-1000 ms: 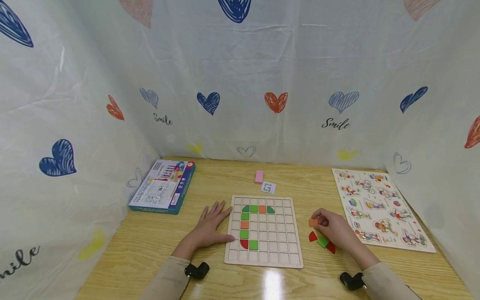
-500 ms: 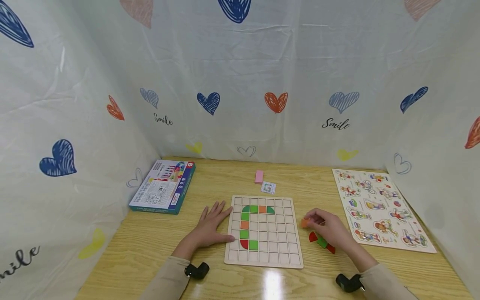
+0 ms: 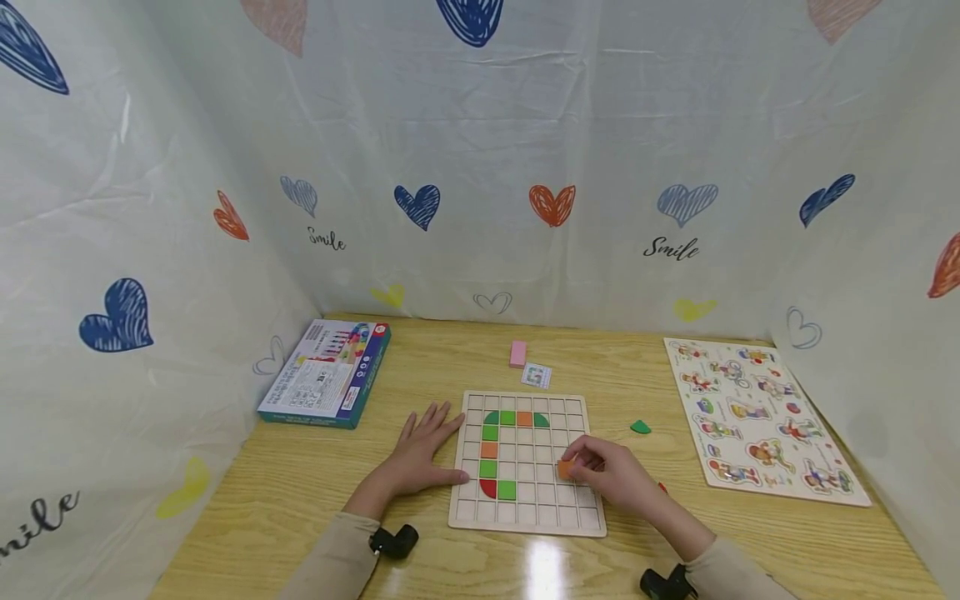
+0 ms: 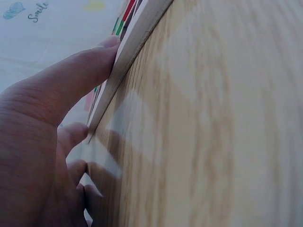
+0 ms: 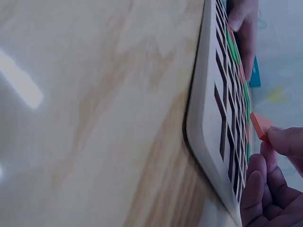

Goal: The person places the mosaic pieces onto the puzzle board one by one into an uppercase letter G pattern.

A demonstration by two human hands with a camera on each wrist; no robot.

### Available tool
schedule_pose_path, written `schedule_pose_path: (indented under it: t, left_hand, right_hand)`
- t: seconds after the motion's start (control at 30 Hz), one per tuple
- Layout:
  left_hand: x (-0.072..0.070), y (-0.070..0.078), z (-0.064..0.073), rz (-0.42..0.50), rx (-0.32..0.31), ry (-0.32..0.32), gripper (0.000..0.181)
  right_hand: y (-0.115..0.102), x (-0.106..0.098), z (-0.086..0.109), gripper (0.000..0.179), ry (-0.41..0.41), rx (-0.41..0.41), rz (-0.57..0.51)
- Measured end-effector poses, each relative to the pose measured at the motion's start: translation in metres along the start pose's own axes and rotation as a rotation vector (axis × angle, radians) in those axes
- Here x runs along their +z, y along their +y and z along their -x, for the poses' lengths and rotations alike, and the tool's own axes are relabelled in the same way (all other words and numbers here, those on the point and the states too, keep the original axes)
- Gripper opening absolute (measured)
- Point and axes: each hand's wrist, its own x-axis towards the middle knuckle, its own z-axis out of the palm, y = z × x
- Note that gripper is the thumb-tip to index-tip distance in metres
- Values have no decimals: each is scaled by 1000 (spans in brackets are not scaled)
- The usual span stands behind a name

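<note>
A wooden grid board (image 3: 527,517) lies mid-table, with green, orange and red tiles set in a line along its left and upper cells. Spread flat at its left edge is my left hand (image 3: 420,458), its thumb touching the rim; the left wrist view shows that thumb (image 4: 80,71) against the board's side. My right hand (image 3: 611,471) pinches an orange square tile (image 3: 565,469) between thumb and fingers, over the right-hand cells. In the right wrist view the orange tile (image 5: 260,126) is tilted and held above the board's surface.
A green rounded tile (image 3: 640,427) lies right of the board. Part of a red tile (image 3: 662,487) shows behind the right forearm. Beyond the board are a pink block (image 3: 518,353) and a small patterned card (image 3: 536,375). A box (image 3: 326,372) stands left, a picture board (image 3: 765,421) right.
My right hand has carried the orange tile leftward from the loose pieces to over the board. A green tile has come into view where the hand was. The left hand stays put.
</note>
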Motion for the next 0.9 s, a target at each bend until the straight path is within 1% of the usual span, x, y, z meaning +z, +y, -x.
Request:
schedule_pose_path:
  t: [0.17, 0.27, 0.37, 0.53, 0.63, 0.77, 0.9]
  left_hand:
    - [0, 0, 0, -4, 3, 1, 97]
    - [0, -1, 0, -5, 4, 1, 97]
    - [0, -2, 0, -10, 2, -2, 97]
    - [1, -3, -1, -14, -2, -2, 97]
    - [1, -3, -1, -12, 1, -1, 98]
    - [1, -3, 0, -7, 10, 6, 98]
    - [2, -4, 0, -8, 16, 9, 98]
  right_hand:
    - [-8, 18, -4, 5, -44, -41, -9]
    - [-13, 28, -6, 5, -79, -56, 4]
    - [-17, 36, -7, 5, -97, -61, 24]
    - [-23, 47, -8, 6, -64, -82, 51]
    - [-25, 52, -9, 7, -43, -82, 86]
    - [-27, 54, -9, 10, -50, -82, 148]
    - [-28, 54, -8, 13, -58, -93, 184]
